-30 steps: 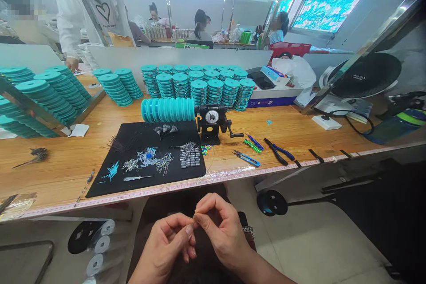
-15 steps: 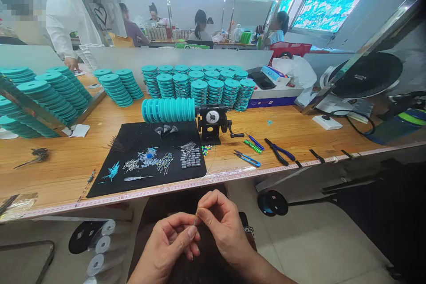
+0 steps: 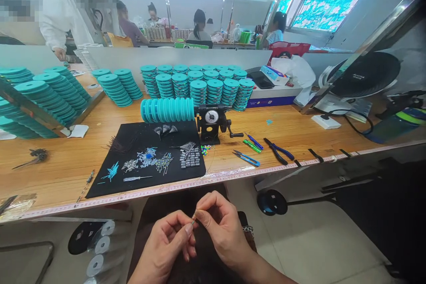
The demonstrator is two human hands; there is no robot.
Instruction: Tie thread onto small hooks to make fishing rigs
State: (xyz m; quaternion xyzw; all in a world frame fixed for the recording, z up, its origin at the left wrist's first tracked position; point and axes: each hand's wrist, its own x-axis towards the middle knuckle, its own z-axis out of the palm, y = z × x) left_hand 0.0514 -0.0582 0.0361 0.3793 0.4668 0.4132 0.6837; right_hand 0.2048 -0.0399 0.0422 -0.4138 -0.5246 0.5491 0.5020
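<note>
Closer together now: two hands (image 3: 168, 237) (image 3: 223, 230), one thin strand (image 3: 193, 221) between their fingers (image 3: 180, 218).

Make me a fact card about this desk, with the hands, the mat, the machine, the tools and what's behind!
Left hand: the left hand pinches a thin piece, too small to name
Right hand: the right hand pinches it too, thumb and finger together
Mat: black mat holding blue sticks, a screwdriver and little piles
Machine: black crank machine with a row of turquoise spools
Tools: snips and pliers, lying on the table
Behind: stacked spools
</note>
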